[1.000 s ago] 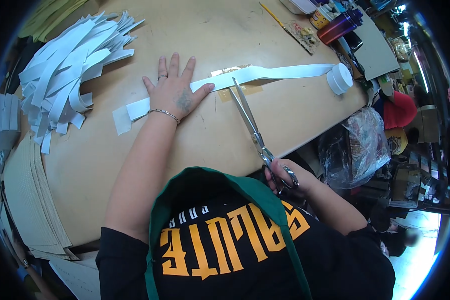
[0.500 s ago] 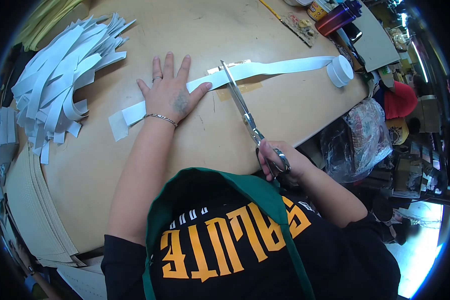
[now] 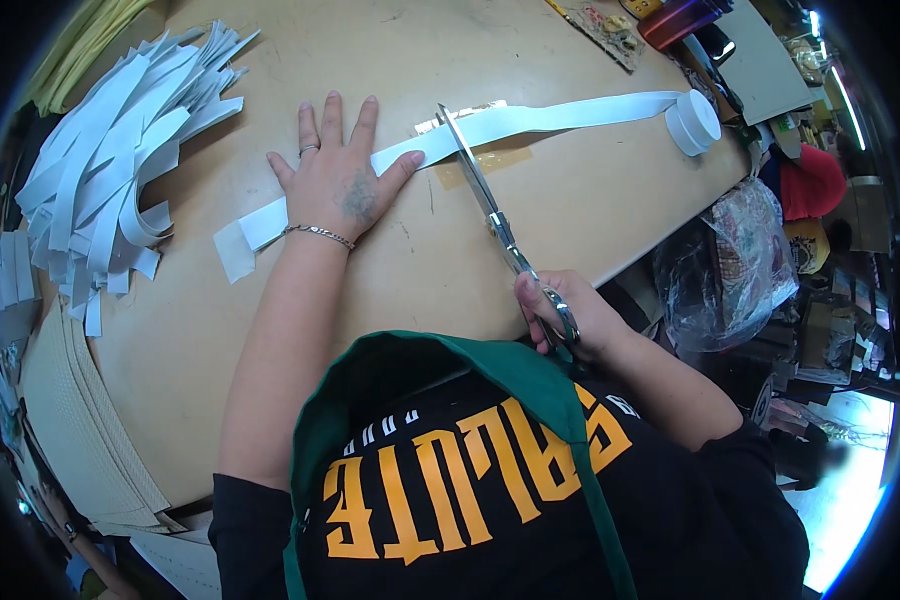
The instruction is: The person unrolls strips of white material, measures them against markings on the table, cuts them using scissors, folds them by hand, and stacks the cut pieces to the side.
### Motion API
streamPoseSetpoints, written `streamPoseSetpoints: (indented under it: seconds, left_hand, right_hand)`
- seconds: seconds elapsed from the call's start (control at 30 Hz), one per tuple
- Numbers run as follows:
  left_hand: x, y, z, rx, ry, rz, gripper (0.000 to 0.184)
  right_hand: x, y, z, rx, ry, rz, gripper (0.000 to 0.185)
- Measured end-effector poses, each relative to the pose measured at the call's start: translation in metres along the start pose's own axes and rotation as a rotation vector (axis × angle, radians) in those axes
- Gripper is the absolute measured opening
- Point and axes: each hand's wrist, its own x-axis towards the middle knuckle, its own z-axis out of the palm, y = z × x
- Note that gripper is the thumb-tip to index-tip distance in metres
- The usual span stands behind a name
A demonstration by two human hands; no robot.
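My left hand (image 3: 338,185) lies flat with fingers spread, pressing a white strip (image 3: 540,120) against the table. The strip runs under that palm and out to a white roll (image 3: 693,123) at the right. A pair of metal scissors (image 3: 488,205) is in my right hand (image 3: 582,318), fingers through the handles. Its long blades lie across the strip, just right of my left thumb. The blades look nearly together; whether they cut the strip, I cannot tell. Left of my left hand, a pale tape piece (image 3: 234,250) lies at the strip's end.
A heap of cut white strips (image 3: 110,150) covers the table's left side. Brown tape (image 3: 500,163) is stuck beneath the strip. A purple-red bottle (image 3: 678,22) and a brush (image 3: 580,28) lie at the far right. A plastic bag (image 3: 695,275) hangs past the table edge.
The view has shifted slightly, moving the table's far items up and the roll rightward. My left hand stays flat on the strip, and the scissors stay across it.
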Motion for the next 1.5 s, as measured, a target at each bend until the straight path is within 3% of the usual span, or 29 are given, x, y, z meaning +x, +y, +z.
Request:
streamPoseSetpoints:
  seconds: [0.83, 0.93, 1.07, 1.1, 1.2, 1.27, 1.3, 1.43, 1.5]
  left_hand:
    - [-0.001, 0.000, 0.001, 0.001, 0.009, 0.005, 0.078]
    - [0.000, 0.000, 0.000, -0.001, 0.007, 0.006, 0.078]
    - [0.000, 0.000, -0.001, 0.010, -0.002, 0.010, 0.078]
    - [-0.001, 0.000, -0.001, 0.013, -0.009, 0.004, 0.078]
    - [0.000, 0.002, -0.005, 0.022, -0.027, -0.005, 0.079]
    - [-0.001, 0.004, -0.006, 0.023, -0.030, -0.005, 0.079]
    - [-0.001, 0.004, -0.007, 0.023, -0.043, -0.007, 0.079]
    - [0.000, 0.004, -0.008, 0.042, -0.071, -0.011, 0.080]
    - [0.001, 0.006, -0.011, 0.047, -0.094, -0.018, 0.080]
  right_hand:
    - [-0.002, -0.008, 0.000, 0.049, -0.017, 0.068, 0.051]
    - [-0.007, -0.007, -0.010, 0.099, -0.102, 0.015, 0.044]
    - [-0.018, -0.008, -0.051, 0.178, -0.289, -0.373, 0.036]
    - [-0.017, -0.009, -0.062, 0.378, -0.207, -0.419, 0.035]
    - [-0.002, -0.069, -0.108, -0.167, 0.088, -0.620, 0.038]
    - [0.028, -0.107, -0.125, -0.418, 0.435, -0.460, 0.046]
    - [0.056, -0.114, -0.139, -0.520, 0.507, -0.525, 0.040]
    - [0.142, -0.134, -0.173, -0.834, 0.729, -0.428, 0.031]
    - [0.157, -0.135, -0.179, -0.825, 0.731, -0.405, 0.028]
